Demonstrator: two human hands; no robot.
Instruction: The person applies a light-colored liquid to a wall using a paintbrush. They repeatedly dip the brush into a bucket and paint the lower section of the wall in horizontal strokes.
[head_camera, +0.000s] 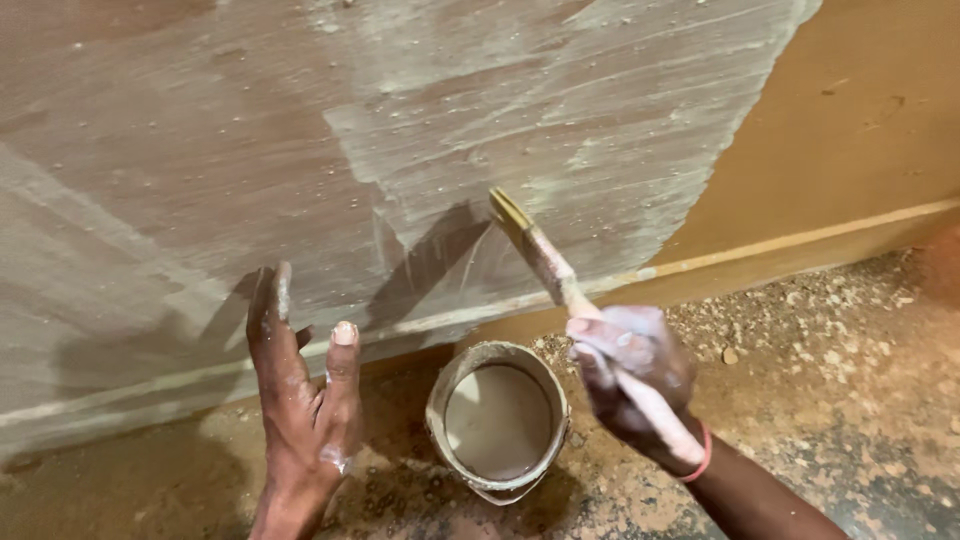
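Note:
My right hand (630, 375), smeared with pale paint, grips the handle of a paintbrush (548, 262). The brush points up and left, and its bristle tip lies against the lower part of the wall (300, 150). That wall area is coated with streaky greyish-white paint. My left hand (305, 400) is held upright with fingers apart and holds nothing, close to the wall's base. Between the two hands a round paint can (498, 420) stands on the floor, filled with beige-white paint.
To the right, the wall (860, 120) is bare orange-brown with a pale skirting strip (800, 245) along its foot. The floor (830, 380) is speckled with paint flecks and grit. A pink band circles my right wrist (703, 455).

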